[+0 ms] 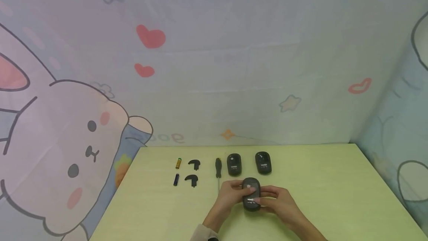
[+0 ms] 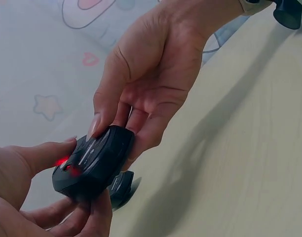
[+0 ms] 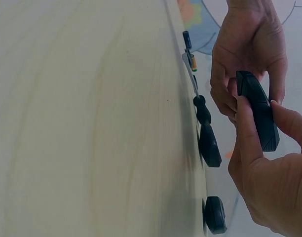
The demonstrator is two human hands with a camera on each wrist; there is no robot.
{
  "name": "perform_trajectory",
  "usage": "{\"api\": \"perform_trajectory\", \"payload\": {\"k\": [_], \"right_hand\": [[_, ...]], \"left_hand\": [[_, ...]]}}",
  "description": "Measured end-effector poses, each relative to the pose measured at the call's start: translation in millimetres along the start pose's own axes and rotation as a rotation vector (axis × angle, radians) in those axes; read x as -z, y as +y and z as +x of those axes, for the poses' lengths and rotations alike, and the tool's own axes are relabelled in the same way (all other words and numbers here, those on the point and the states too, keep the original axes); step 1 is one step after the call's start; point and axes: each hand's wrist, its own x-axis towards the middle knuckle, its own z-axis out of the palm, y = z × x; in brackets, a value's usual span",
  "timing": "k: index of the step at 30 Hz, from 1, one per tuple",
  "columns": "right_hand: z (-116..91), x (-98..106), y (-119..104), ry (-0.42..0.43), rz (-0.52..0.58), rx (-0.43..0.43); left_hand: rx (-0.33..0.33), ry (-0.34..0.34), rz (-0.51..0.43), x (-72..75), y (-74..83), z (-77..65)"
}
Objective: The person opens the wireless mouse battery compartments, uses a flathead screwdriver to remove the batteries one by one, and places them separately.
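Observation:
Both hands hold a black computer mouse (image 1: 250,206) close over the front middle of the table, its face with pale label marks turned up. My left hand (image 1: 230,195) grips the left side, thumb across the top face and fingers curled beneath. On the other side my right hand (image 1: 282,204) pinches it, thumb on that same face and fingers along the edge. In the left wrist view, a red light glows on the mouse (image 2: 104,168) beside the left thumb. Edge-on, the mouse (image 3: 258,111) appears between both hands in the right wrist view.
Two more black mice, one (image 1: 234,164) left and one (image 1: 263,163) right, lie behind the hands. A screwdriver (image 1: 218,167) lies left of them. Farther left are two black hooked pieces (image 1: 194,164), a yellow battery (image 1: 178,163) and a dark battery (image 1: 176,179). A cartoon-printed cloth (image 1: 214,84) hangs behind.

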Motion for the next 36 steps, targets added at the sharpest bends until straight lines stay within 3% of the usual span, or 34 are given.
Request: {"api": "perform_trajectory", "payload": {"k": [14, 25, 32, 36], "right_hand": [[0.6, -1.2, -1.6, -0.021, -0.001, 0.003], [-1.8, -5.4, -3.9, 0.029, -0.007, -0.027], [-1.2, -3.9, -0.6, 0.031, -0.003, -0.028], [-0.1, -4.8, 0.9, 0.033, 0.003, -0.029]], "left_hand": [[-0.014, 0.009, 0.008, 0.4, 1.8, -1.2], [-0.045, 0.05, 0.008, -3.2, -4.7, -0.2], [-0.101, 0.096, 0.154, -7.6, -7.4, -1.3], [-0.109, 0.13, 0.181, -10.4, -10.9, -1.8]]}}
